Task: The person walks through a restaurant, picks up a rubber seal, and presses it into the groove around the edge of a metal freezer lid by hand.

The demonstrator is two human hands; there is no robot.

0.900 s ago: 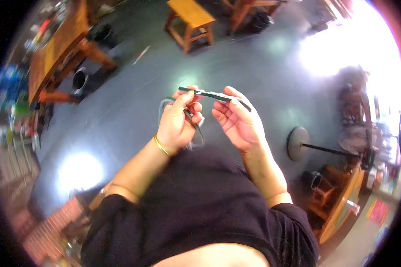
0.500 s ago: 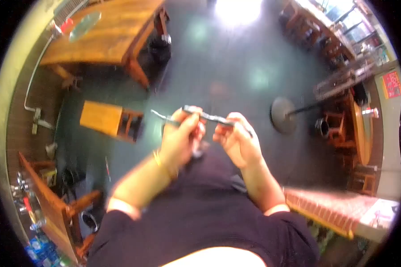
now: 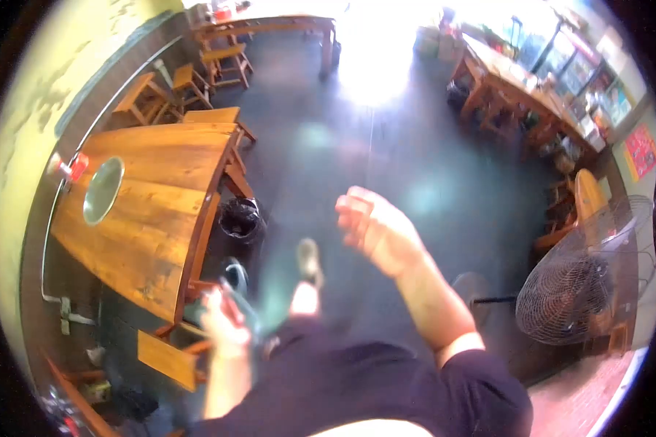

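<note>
Left hand (image 3: 224,325) gripped blurred dark strip (image 3: 230,297), best carried clear of surface (image 3: 149,251); right hand (image 3: 377,224) was empty, fingers loosely curled.

Two bare hands, one left hand (image 3: 224,325) and one right hand (image 3: 377,227), appear with one thin dark strip (image 3: 232,297), blurred, and one grey fan with a round wire cage (image 3: 567,300). The furniture numbers at least four brown wooden tables, among them one broad table (image 3: 142,218) at left and one round-edged table (image 3: 589,195) at right, plus at least four orange-brown wooden stools (image 3: 166,358). Also counted: one pale-green round disc (image 3: 103,191), one red-and-yellow rectangular poster (image 3: 641,153) and one greyish shoe (image 3: 308,259).
</note>
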